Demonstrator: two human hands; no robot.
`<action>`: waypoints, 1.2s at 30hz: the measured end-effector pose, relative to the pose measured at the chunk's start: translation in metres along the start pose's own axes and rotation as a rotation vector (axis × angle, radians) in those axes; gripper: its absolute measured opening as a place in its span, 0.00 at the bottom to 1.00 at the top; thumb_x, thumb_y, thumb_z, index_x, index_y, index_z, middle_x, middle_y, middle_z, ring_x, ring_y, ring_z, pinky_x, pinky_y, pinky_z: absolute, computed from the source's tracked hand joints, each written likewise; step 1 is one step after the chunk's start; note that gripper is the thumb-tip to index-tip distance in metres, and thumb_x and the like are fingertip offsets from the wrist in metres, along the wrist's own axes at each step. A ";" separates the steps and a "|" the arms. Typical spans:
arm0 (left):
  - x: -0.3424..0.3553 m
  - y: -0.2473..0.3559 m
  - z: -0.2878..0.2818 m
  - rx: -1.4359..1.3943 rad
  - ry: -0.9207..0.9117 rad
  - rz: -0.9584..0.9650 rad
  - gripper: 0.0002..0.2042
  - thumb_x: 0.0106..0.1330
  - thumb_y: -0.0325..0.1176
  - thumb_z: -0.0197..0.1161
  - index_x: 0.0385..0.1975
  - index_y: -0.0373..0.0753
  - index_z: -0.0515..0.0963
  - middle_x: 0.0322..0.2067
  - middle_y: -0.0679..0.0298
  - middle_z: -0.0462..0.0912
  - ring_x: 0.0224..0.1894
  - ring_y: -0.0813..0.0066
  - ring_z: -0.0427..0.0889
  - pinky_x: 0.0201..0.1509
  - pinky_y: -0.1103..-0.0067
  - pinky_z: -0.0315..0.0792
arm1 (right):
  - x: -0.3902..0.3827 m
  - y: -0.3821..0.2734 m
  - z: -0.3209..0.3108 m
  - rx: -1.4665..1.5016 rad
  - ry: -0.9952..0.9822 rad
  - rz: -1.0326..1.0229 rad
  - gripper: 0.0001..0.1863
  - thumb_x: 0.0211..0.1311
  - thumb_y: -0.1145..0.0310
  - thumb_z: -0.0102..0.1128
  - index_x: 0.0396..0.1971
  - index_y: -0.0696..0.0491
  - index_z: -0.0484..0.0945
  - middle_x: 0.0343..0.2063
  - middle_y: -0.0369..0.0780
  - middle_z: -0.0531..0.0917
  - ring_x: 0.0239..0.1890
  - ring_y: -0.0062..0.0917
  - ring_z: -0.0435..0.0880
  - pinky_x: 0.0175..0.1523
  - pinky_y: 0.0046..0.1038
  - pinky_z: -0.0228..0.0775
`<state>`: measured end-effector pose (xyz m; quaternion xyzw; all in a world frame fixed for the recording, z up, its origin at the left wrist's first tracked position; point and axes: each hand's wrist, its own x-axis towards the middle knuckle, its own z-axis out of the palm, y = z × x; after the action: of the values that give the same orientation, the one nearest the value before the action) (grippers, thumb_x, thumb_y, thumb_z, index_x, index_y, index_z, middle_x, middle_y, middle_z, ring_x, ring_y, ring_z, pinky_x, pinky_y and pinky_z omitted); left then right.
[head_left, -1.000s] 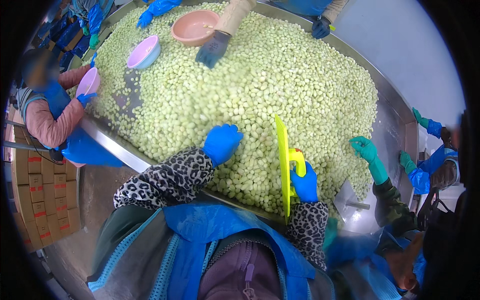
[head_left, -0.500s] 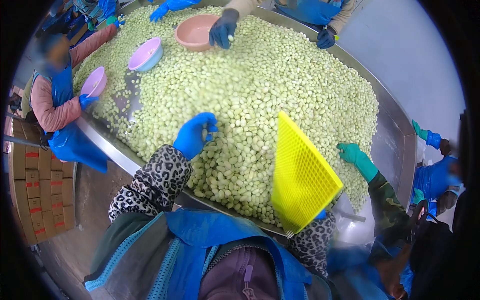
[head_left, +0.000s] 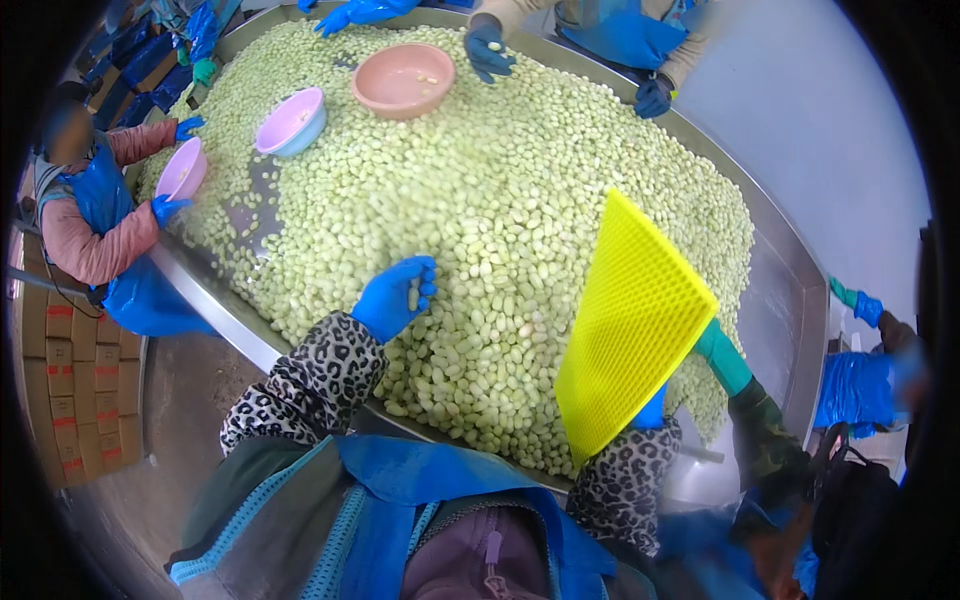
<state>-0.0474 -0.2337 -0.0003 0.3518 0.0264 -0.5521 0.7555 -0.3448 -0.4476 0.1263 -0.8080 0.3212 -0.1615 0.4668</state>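
A wide stainless-steel table (head_left: 775,285) with a raised rim fills the view, spread with a deep heap of pale-green oval pieces (head_left: 480,325); a round pink plastic basin (head_left: 403,80) sits on its far part. Your left hand (head_left: 393,298), in a blue glove, is over the near part of the heap, fingers curled, apparently pinching a single pale oval piece (head_left: 414,292). The bright-yellow, four-sided plastic mesh board (head_left: 632,325) lies to the right of that hand, well apart, with the heap between. Its long axis slants from lower left, close to the table's near edge, to upper right. Your right hand (head_left: 650,408), also blue-gloved, is much the nearer, just behind the board's lower right edge; its fingers are hidden there, so their closure cannot be told. Past that edge, partly covered, reaches a co-worker's green-gloved hand (head_left: 727,360).
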 end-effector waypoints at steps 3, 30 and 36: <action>0.001 0.004 0.010 -0.085 -0.004 -0.046 0.12 0.70 0.34 0.57 0.47 0.36 0.76 0.37 0.67 0.79 0.37 0.74 0.78 0.38 0.81 0.73 | 0.031 0.051 0.025 0.224 0.121 0.255 0.13 0.63 0.68 0.61 0.42 0.61 0.75 0.27 0.41 0.82 0.28 0.26 0.83 0.32 0.29 0.77; 0.168 0.173 0.009 0.664 0.287 0.709 0.16 0.70 0.37 0.56 0.49 0.31 0.77 0.40 0.59 0.81 0.42 0.72 0.79 0.51 0.74 0.75 | -0.014 0.042 0.051 0.070 0.149 0.567 0.18 0.56 0.69 0.69 0.42 0.59 0.73 0.26 0.36 0.77 0.24 0.19 0.77 0.29 0.24 0.73; 0.069 0.042 0.025 1.475 -0.161 0.401 0.12 0.68 0.41 0.61 0.44 0.41 0.81 0.42 0.62 0.82 0.45 0.68 0.80 0.53 0.73 0.75 | -0.019 0.037 0.052 0.079 0.126 0.580 0.16 0.56 0.69 0.68 0.40 0.58 0.73 0.26 0.36 0.77 0.24 0.19 0.76 0.29 0.24 0.71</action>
<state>0.0063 -0.2986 0.0100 0.7216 -0.4679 -0.3031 0.4105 -0.3434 -0.4144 0.0687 -0.6523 0.5603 -0.0836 0.5036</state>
